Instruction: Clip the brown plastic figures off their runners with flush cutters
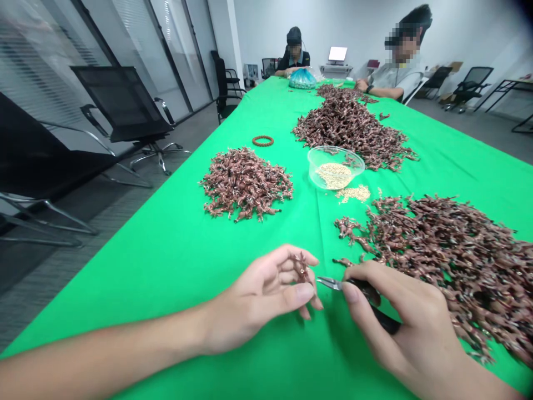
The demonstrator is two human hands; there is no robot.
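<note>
Right hand (412,316) grasping pliers (331,283), tips near brown figurine (302,269) held in left hand (262,294), above green surface (175,272). Big figurine pile (453,261) beside right hand; smaller pile (247,186) beyond left; clear bowl (358,166) farther out.

Three large piles of brown figures (247,186), one bowl (313,172), one bracelet (262,145) and one blue bag (302,79) lie on one table (175,266). One pair of pliers (332,284) shows near, two people (391,78) far.
</note>
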